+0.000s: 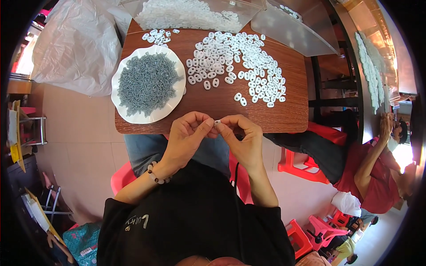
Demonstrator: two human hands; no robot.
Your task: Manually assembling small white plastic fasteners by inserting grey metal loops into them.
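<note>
Just off the near edge of the brown table, my two hands meet at the fingertips. My right hand pinches a small white oval plastic piece between thumb and index finger. Thumb and index finger of my left hand are pressed together against the same spot; anything between them is too small to make out. Left of the hands stands a white scalloped plate heaped with small grey pin-like parts. Beyond the hands, many white two-hole oval pieces lie spread on the table.
A clear bin of white pieces stands at the far edge, with another translucent bin to its right. A white plastic bag bulges at the far left. At right, another person sits at a neighbouring table beside red stools.
</note>
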